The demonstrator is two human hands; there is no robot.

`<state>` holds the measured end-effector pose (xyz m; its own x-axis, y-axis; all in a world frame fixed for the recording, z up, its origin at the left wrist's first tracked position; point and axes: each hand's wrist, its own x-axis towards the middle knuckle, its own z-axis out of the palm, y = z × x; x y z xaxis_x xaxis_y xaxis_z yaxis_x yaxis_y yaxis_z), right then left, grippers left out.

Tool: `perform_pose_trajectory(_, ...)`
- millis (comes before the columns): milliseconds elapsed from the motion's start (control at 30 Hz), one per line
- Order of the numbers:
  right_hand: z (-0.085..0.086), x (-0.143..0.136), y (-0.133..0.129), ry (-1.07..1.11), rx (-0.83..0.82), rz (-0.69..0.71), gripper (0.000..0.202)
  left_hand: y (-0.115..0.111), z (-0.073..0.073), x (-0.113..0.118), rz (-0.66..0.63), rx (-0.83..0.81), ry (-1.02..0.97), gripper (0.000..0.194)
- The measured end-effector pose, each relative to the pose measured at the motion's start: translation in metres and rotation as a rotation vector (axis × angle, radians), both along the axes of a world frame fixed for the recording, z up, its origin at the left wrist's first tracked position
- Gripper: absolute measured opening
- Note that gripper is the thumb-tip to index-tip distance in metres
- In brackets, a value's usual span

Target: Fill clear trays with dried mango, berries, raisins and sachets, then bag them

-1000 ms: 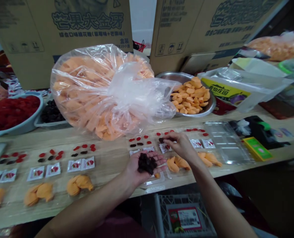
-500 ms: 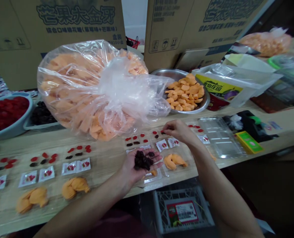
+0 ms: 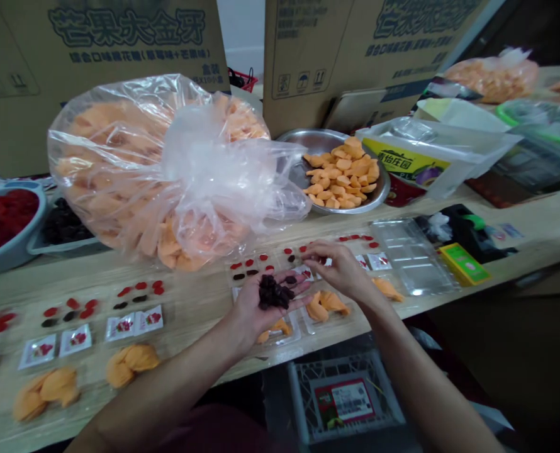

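left hand (image 3: 252, 309): palm up, fingers spread
dark pieces (image 3: 274, 293): heaped on that palm, left of and nearer than the right hand (image 3: 339, 267)
right fingers: bent toward the thumb, just right of 1 dark piece (image 3: 291, 258); cannot tell whether they pinch anything
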<state>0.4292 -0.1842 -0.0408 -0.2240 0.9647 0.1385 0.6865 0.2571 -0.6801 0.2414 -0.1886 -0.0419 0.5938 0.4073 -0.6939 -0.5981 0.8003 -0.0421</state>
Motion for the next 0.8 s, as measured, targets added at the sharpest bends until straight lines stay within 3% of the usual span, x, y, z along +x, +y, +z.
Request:
perform_pose_trajectory(100, 0.016, -0.010, -0.022, 0.040, -0.059, 0.126, 0.020, -0.002, 0.001, 0.011, 0.023, -0.003, 0.056, 0.026)
perform_pose_trajectory(167, 0.020, -0.009, -0.031, 0.043, -0.086, 0.123, 0.022, -0.003, 0.002, 0.018, 0.014, -0.012, 0.088, 0.023)
perform_pose_trajectory(300, 0.009, 0.029, -0.026, 0.096, -0.083, -0.059, 0.016, -0.004, 0.003, 0.030, -0.071, -0.032, 0.020, 0.031)
perform_pose_trajectory(433, -0.011, 0.082, -0.005, -0.184, -0.020, -0.353, 0.014, 0.000, 0.001, 0.038, -0.080, -0.035, -0.020, 0.046)
perform_pose_trajectory(533, -0.024, 0.100, 0.007, -0.358, -0.060, -0.394, 0.019, 0.003, -0.001, 0.042, -0.080, -0.019, -0.065, 0.050)
perform_pose_trajectory(667, -0.027, 0.094, 0.009, -0.363, -0.073, -0.352, 0.020, 0.004, -0.004, 0.047, -0.075, 0.025, -0.094, 0.051)
perform_pose_trajectory(800, -0.007, 0.064, -0.014, -0.137, 0.035, -0.256, 0.014, 0.005, -0.004, 0.052, -0.080, 0.061, -0.067, 0.048)
